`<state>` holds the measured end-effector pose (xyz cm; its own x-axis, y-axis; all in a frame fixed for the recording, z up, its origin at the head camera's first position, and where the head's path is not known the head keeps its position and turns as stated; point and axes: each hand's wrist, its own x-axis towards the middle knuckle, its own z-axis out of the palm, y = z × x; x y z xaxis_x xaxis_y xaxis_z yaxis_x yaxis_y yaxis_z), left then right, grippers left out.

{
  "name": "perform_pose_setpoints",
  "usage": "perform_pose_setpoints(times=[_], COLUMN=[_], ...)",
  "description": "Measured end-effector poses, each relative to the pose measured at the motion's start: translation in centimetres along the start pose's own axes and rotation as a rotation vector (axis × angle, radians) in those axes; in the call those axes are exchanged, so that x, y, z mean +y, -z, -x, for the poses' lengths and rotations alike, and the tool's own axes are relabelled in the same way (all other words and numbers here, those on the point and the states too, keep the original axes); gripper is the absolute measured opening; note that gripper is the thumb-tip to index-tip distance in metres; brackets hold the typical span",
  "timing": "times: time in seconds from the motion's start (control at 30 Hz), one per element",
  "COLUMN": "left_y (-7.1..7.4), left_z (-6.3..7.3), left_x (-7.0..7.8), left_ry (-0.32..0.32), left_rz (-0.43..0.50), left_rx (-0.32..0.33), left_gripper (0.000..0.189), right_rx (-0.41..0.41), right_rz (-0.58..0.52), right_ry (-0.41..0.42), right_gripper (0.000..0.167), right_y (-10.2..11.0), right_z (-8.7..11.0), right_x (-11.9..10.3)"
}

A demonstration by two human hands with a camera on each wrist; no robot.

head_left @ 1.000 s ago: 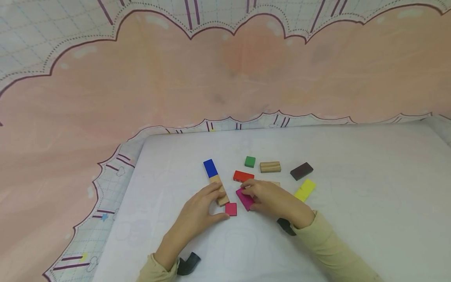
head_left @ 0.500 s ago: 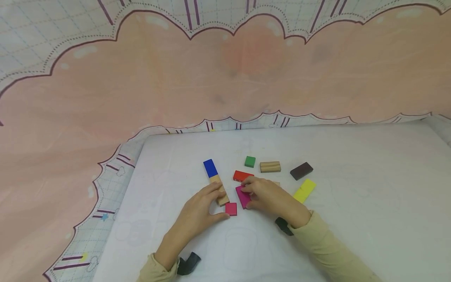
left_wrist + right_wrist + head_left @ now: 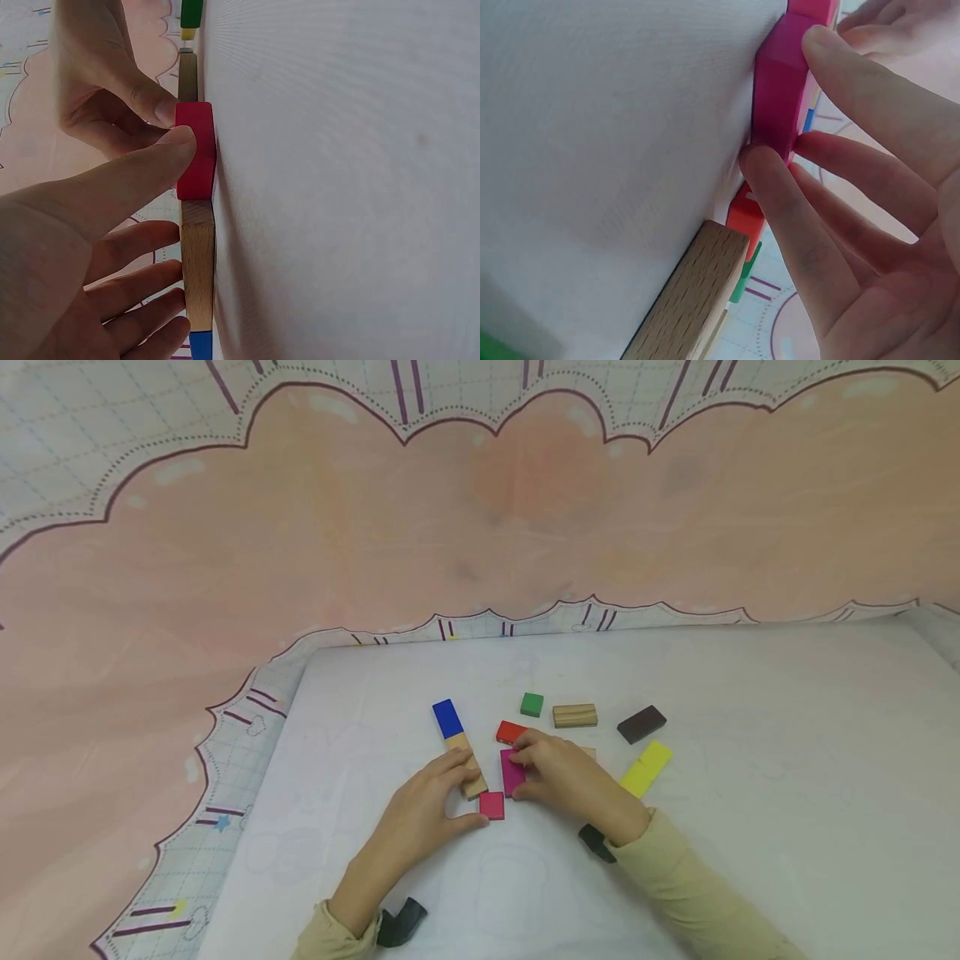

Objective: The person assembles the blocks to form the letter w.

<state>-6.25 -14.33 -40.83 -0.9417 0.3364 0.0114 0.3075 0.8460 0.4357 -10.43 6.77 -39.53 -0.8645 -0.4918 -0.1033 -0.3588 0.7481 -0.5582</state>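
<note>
My left hand (image 3: 420, 810) lies by a row of flat blocks, its thumb touching the pinkish-red square block (image 3: 196, 161). Its other fingers rest loosely along the plain wooden block (image 3: 459, 742), which meets a blue block (image 3: 448, 718) end to end. A magenta block (image 3: 512, 774) is pinched between the thumb and fingers of my right hand (image 3: 573, 785). It stands lengthwise on the table, its near end right at the corner of the pinkish-red square block. In the right wrist view the thumb is at one end of the magenta block (image 3: 780, 90) and a fingertip at the other.
Beyond the right hand lie a red block (image 3: 510, 732), a green block (image 3: 532, 704) and a striped wooden block (image 3: 574, 716). To the right are a dark brown block (image 3: 642, 724) and a yellow block (image 3: 647, 768). Another wooden block (image 3: 690, 292) is mostly hidden behind the right hand.
My right hand has shifted left and turned the magenta block more upright in the head view, bringing it closer to the pinkish-red square. The left hand has stayed in place.
</note>
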Motion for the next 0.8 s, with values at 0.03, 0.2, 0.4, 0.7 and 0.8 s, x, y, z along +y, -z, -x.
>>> perform_pose_setpoints(times=[0.03,0.2,0.4,0.7,0.8], left_y=[0.00,0.01,0.08,0.08,0.04], left_z=[0.01,0.07,0.08,0.01,0.04], left_x=[0.00,0.03,0.03,0.07,0.05], left_ry=[-0.002,-0.002,-0.007,-0.002,-0.002], left_rz=[-0.001,0.005,0.002,0.003,0.004], left_rx=[0.002,0.004,0.003,-0.006,-0.007], left_gripper=[0.055,0.055,0.055,0.054,0.054], right_rx=[0.003,0.011,0.021,0.055,0.063], right_rz=[0.004,0.012,0.016,0.015,0.013], right_ry=[-0.001,-0.009,-0.010,-0.029,-0.035], right_gripper=[0.042,0.043,0.044,0.045,0.045], right_y=[-0.02,-0.08,-0.14,-0.40,-0.50], right_z=[-0.03,-0.12,-0.17,-0.39,-0.44], right_x=[-0.04,-0.14,-0.14,-0.37,-0.42])
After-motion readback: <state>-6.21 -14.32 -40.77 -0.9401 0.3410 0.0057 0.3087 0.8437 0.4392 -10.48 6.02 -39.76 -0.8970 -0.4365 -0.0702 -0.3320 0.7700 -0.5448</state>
